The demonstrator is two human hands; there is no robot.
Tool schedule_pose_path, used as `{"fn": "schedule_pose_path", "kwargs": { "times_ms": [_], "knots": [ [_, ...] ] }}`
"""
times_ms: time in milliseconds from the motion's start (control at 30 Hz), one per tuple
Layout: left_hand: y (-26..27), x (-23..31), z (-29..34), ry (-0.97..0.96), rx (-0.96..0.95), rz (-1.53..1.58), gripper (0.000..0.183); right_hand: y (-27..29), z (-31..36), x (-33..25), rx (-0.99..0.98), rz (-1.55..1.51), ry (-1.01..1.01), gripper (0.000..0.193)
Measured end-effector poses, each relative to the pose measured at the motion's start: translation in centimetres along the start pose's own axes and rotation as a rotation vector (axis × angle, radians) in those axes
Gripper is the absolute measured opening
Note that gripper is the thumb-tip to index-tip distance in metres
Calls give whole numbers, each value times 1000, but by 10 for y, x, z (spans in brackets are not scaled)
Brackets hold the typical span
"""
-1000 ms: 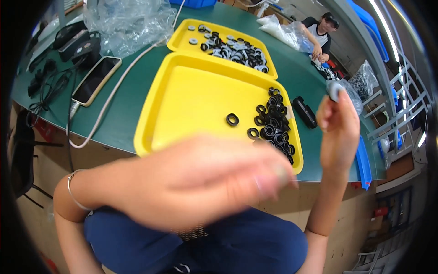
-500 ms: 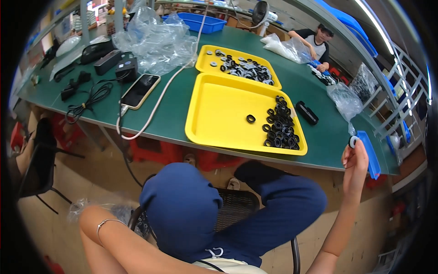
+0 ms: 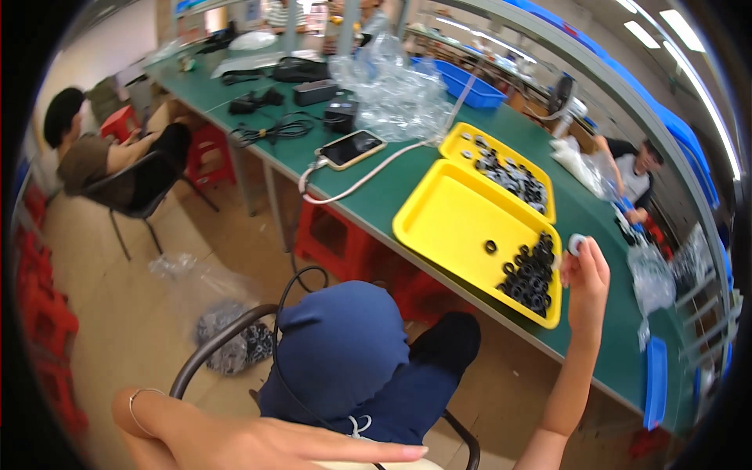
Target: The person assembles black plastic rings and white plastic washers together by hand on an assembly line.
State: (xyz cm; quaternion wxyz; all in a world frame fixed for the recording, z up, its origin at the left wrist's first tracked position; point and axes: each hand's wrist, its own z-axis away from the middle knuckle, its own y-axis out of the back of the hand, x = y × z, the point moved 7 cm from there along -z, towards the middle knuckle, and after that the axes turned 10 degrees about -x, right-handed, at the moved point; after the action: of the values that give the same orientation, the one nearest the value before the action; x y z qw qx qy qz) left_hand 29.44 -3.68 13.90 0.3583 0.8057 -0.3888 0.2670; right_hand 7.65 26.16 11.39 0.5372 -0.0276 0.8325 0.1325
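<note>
My right hand [image 3: 587, 276] is raised above the table's near edge, just right of the front yellow tray [image 3: 442, 207]. Between its fingertips it pinches a small round whitish part [image 3: 576, 244]. A pile of black rings [image 3: 531, 280] fills the right end of that tray, and one loose black ring [image 3: 490, 247] lies apart from it. My left hand [image 3: 251, 442] is low in front of my body with a finger stretched out to the right, holding nothing visible. A second yellow tray [image 3: 453, 143] behind holds mixed grey and black round parts [image 3: 509, 176].
A phone [image 3: 352, 149] on a pale cable, chargers, crumpled clear plastic [image 3: 395, 90] and a blue bin [image 3: 474, 84] occupy the table's left and back. A narrow blue tray [image 3: 656, 384] is at the right. Two people sit nearby. A bag of parts [image 3: 235, 337] lies on the floor.
The view has swung left. My right hand, with the round part, has gone from beside the narrow blue tray toward the front yellow tray. My left hand has come into view.
</note>
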Motion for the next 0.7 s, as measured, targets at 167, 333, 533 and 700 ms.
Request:
{"fn": "schedule_pose_path", "kwargs": {
  "times_ms": [167, 333, 533, 700],
  "knots": [
    [30, -22, 17, 96, 298, -52, 65, 26, 46, 13, 118, 41, 38, 24],
    [62, -39, -32, 223, 107, -384, 29, 89, 142, -12, 385, 179, -8, 21],
    [63, -109, -87, 108, -85, -286, 13, 118, 266, -70, 794, 407, -151, 22],
    [39, -139, -108, 34, -365, -309, 10, 104, 372, -115, 1074, 513, -224, 21]
  ]
}}
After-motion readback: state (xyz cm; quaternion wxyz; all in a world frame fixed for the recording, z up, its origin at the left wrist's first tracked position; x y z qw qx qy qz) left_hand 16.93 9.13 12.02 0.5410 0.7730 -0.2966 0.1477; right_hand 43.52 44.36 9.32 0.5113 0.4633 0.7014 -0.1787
